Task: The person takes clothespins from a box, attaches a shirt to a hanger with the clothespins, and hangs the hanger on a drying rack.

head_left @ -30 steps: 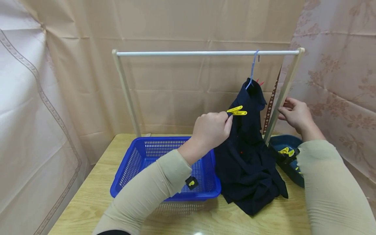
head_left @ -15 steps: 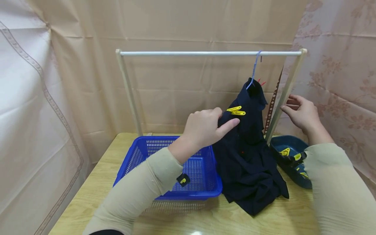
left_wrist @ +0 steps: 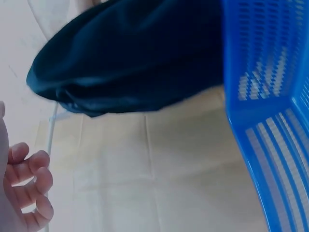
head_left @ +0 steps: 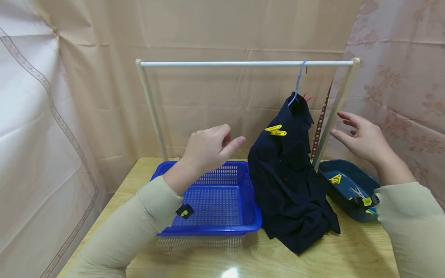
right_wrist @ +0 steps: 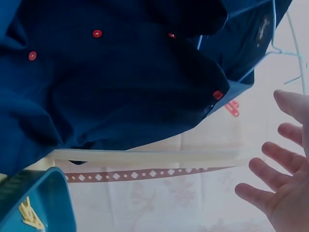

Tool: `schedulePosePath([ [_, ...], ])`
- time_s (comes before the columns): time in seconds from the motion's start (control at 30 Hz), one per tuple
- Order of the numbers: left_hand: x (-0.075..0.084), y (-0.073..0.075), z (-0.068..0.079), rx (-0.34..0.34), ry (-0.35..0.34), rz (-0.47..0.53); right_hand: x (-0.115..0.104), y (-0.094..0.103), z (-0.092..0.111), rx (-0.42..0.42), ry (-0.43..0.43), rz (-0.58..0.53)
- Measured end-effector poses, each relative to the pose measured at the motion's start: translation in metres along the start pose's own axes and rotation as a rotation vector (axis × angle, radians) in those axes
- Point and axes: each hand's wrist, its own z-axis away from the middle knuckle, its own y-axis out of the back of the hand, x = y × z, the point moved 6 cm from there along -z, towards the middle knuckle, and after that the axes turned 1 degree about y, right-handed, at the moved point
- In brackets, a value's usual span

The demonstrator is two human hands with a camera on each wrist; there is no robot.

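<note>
A dark navy shirt with red buttons hangs from a light blue hanger on the rack's white bar. One yellow clothespin is clipped at its left shoulder; red clothespin ends show behind the collar. My left hand holds nothing, hovering over the blue basket to the left of the shirt, fingers loosely bent. In the left wrist view the fingers are bent apart from the cloth. My right hand holds nothing beside the rack's right post, fingers spread in the right wrist view.
A blue perforated basket stands on the wooden table, left of the shirt, whose lower part lies on the tabletop. At the right, a dark teal bin contains yellow and other clothespins. Cloth curtains hang behind.
My left hand has let go of the shirt's shoulder near the yellow clothespin and moved left over the basket. My right hand has drawn slightly away from the rack post to the right.
</note>
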Motion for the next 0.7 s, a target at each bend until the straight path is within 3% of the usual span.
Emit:
schedulePosePath([
  [0.17,-0.019,0.012,0.015,0.010,-0.053,-0.049,-0.014,0.001,0.010,-0.008,0.098,0.040],
  [0.47,-0.037,0.031,0.033,0.050,-0.147,-0.052,-0.019,0.001,0.037,-0.012,0.155,0.109],
  [0.7,-0.061,0.033,0.049,-0.001,-0.127,-0.083,-0.014,-0.005,0.049,0.013,0.236,0.107],
])
